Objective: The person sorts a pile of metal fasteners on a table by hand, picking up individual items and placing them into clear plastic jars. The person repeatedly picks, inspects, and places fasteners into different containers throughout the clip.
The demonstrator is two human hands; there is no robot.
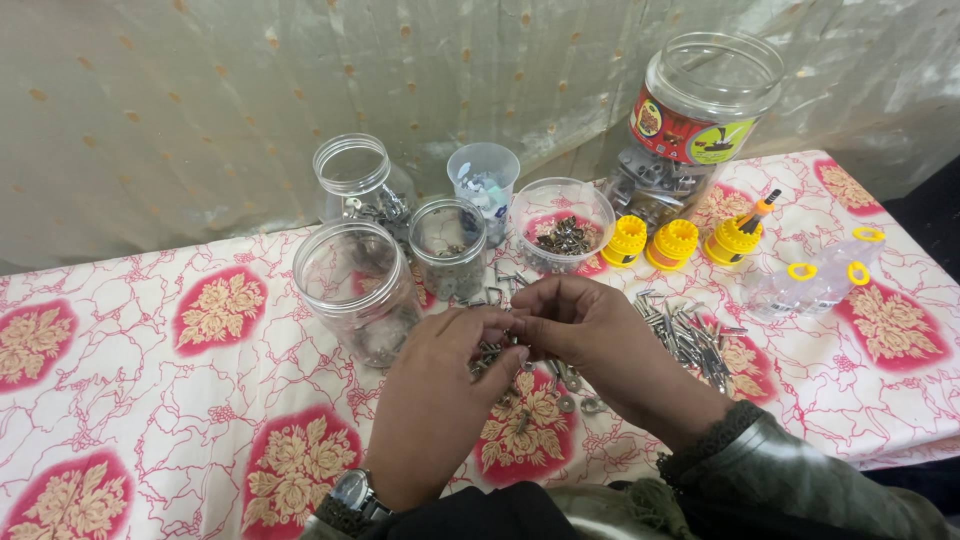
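My left hand [435, 400] and my right hand [590, 335] meet at the middle of the table, fingertips pinched together over a small metal fastener [508, 338] that is mostly hidden between them. Under and around my hands lies a scatter of small screws and washers [570, 392] on the flowered tablecloth [180, 400]. A larger heap of silver screws [690, 340] sits just right of my right hand. My left wrist carries a watch [352, 490].
Behind my hands stand several clear jars [355, 280] and a round tub of dark screws [562, 225]. A tall jar with a coloured label [695, 120], three yellow caps [672, 243], a small screwdriver [757, 212] and a clear lidded box [815, 280] are at the right. A curtain hangs behind.
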